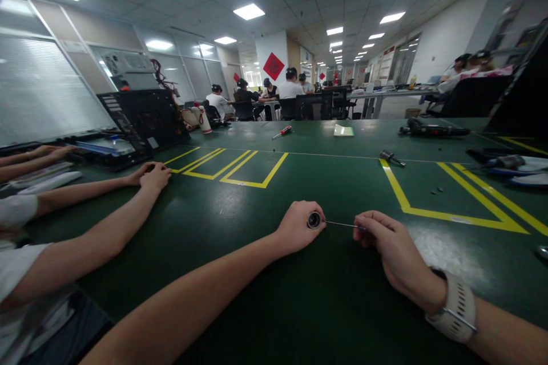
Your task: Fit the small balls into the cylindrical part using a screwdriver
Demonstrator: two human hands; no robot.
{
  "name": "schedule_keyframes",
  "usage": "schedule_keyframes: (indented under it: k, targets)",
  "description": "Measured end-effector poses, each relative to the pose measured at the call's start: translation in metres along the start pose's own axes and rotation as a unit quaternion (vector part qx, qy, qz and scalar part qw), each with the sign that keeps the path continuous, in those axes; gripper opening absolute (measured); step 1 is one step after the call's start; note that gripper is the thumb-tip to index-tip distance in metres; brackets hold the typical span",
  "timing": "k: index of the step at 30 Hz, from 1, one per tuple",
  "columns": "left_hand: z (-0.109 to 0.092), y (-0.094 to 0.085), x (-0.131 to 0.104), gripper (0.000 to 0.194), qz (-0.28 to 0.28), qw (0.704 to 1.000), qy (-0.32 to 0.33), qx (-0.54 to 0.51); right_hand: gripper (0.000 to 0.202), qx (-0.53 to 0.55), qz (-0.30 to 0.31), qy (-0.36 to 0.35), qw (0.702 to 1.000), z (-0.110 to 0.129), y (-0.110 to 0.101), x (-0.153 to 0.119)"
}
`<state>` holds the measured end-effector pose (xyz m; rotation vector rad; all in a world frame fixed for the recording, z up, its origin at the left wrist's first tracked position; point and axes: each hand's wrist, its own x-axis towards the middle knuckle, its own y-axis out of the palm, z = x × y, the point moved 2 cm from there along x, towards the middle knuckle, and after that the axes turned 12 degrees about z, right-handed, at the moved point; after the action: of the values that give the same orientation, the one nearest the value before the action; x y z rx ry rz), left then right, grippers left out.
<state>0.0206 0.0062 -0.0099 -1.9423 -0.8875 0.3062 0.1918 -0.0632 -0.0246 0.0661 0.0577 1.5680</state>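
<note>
My left hand [295,228] is closed around a small round metal part with a hollow end [314,220], and the opening faces me. My right hand [381,234] pinches a thin straight metal rod [340,223] by its right end. The rod lies almost level between both hands, and its left tip meets the side of the metal part at my left fingers. Whether the tip sits inside a hole there, I cannot tell. Both hands are low over the green table [240,217]. A pale-strapped watch [456,308] is on my right wrist.
Yellow tape outlines [244,182] mark the tabletop. Farther off lie a red-handled screwdriver [281,132], a pale note pad [343,130], a chuck-like metal part [391,158] and a black tool [434,128]. Another person's hands [154,175] work at left, near a black case [148,122].
</note>
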Motion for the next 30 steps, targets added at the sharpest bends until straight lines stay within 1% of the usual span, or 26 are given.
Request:
schedule_keyframes:
  k: [4,11,16,19,20,22,25,27,30]
  targets:
    - [0.0,0.0007,0.001,0.006,0.003,1.0,0.004,0.004,0.019,-0.007,0.001,0.0,1.0,0.0009,0.0005,0.0005]
    - [0.0002,0.0012,0.0016,0.006,0.027,1.0,0.0,0.004,0.018,-0.002,-0.003,-0.007,1.0,-0.0013,-0.0014,0.0001]
    - [0.0005,0.002,0.0018,0.006,0.03,1.0,0.005,0.003,0.017,0.01,-0.024,-0.008,1.0,0.0018,-0.0012,-0.0014]
    - [0.0006,0.0007,0.002,0.007,0.022,1.0,-0.003,0.0,0.017,0.016,-0.043,-0.014,0.999,0.0055,0.0004,-0.002]
    - [0.0008,-0.0002,0.002,0.01,0.018,1.0,-0.006,-0.002,0.017,0.017,-0.049,-0.019,0.998,0.0062,0.0006,-0.002]
    - [0.0012,-0.0025,0.002,0.022,0.017,1.0,-0.009,-0.003,0.017,0.016,-0.056,-0.028,0.998,0.006,0.0003,-0.0017]
    - [0.0009,-0.0051,0.0014,0.041,0.042,0.999,0.007,0.019,0.016,-0.001,-0.063,-0.037,0.997,0.0033,-0.0018,-0.0007]
    - [0.0004,-0.0053,0.0009,0.045,0.066,0.997,0.015,0.047,0.018,-0.031,-0.061,-0.038,0.997,0.0012,-0.0029,0.0001]
    - [0.0002,-0.0035,0.0003,0.041,0.095,0.993,0.012,0.072,0.025,-0.083,-0.029,-0.024,0.996,-0.0007,-0.0019,0.0012]
